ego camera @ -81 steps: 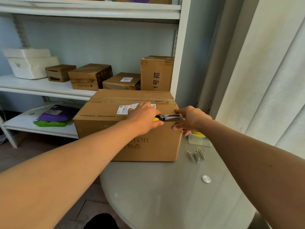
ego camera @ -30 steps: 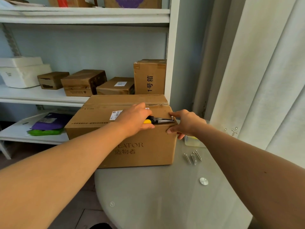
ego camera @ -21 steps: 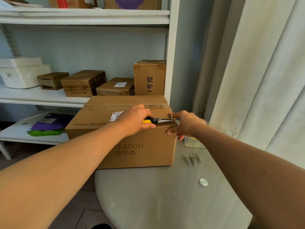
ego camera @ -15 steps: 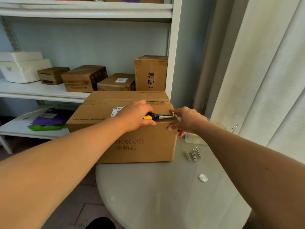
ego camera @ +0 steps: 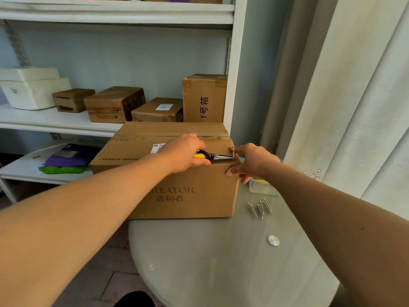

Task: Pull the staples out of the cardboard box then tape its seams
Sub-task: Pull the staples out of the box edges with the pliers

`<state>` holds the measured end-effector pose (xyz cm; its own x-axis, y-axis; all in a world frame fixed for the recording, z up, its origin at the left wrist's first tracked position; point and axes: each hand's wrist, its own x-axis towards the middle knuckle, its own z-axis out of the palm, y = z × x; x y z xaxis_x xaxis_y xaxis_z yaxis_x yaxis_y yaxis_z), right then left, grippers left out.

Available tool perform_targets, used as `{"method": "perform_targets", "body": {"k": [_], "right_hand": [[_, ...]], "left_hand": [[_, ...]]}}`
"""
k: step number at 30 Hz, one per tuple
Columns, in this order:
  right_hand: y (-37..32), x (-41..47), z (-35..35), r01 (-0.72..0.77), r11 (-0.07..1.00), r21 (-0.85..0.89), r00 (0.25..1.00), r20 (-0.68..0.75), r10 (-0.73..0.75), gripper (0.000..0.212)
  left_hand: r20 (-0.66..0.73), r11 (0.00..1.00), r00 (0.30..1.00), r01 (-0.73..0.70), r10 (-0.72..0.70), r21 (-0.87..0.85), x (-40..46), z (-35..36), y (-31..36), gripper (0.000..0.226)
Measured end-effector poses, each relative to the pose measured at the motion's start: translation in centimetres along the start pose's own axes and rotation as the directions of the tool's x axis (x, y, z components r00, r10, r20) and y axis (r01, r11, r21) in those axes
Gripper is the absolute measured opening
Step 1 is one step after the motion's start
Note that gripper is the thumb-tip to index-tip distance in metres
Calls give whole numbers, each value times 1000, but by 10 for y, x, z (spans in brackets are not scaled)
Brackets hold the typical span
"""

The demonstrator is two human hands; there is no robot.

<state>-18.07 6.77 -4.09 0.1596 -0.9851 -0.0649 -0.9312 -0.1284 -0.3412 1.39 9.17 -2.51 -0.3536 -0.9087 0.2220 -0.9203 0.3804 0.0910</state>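
Head camera view, looking forward and down over two bare forearms reaching to a cardboard box [ego camera: 177,185] that sits at the far left edge of a round glass table [ego camera: 221,262]. The box is brown, with the printed letters "REATOR" on its near face and a white label partly hidden on its top.

The left hand [ego camera: 184,155] is curled tight around the yellow handles of a pair of pliers [ego camera: 218,156]. The slim metal tips of the pliers point right, to the box's top right front corner, where they close on a nail [ego camera: 232,151] standing upright out of the cardboard.

The right hand [ego camera: 252,161] rests on that same corner of the box, the thumb pressed flat against the near face and the fingers draped loosely over the right edge; it grasps nothing.

On the table just right of the box lie several loose nails [ego camera: 259,208] side by side. Behind them, partly hidden by the right wrist, is a small clear container [ego camera: 263,188] with something yellow inside.

Beyond the table a white shelf unit [ego camera: 232,63] holds several smaller cardboard boxes [ego camera: 115,104]. A pale curtain [ego camera: 354,96] hangs at right.
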Motion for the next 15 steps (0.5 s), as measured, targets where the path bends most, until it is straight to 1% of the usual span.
{"method": "perform_targets", "body": {"k": [3, 4, 7, 9, 11, 15], "right_hand": [[-1, -2, -1, 0, 1000, 2, 1000, 3, 0, 77], [-1, -1, 0, 0, 1000, 4, 1000, 2, 0, 78], [0, 2, 1, -2, 1000, 15, 1000, 8, 2, 78], [0, 3, 0, -5, 1000, 13, 1000, 9, 5, 78], [0, 4, 0, -10, 1000, 6, 1000, 5, 10, 79], [0, 4, 0, -20, 1000, -4, 1000, 1, 20, 79]], "left_hand": [[-5, 1000, 1000, 6, -6, -6, -3, 1, 0, 41], [-15, 1000, 1000, -5, 6, 18, -6, 2, 0, 42], [-102, 972, 991, -63, 88, 225, -12, 6, 2, 47], [-149, 959, 982, -71, 115, 275, -13, 9, 4, 49], [-139, 976, 986, -60, 91, 211, -12, 10, 4, 48], [-71, 998, 997, -1, 5, 66, -7, 7, 1, 42]]}}
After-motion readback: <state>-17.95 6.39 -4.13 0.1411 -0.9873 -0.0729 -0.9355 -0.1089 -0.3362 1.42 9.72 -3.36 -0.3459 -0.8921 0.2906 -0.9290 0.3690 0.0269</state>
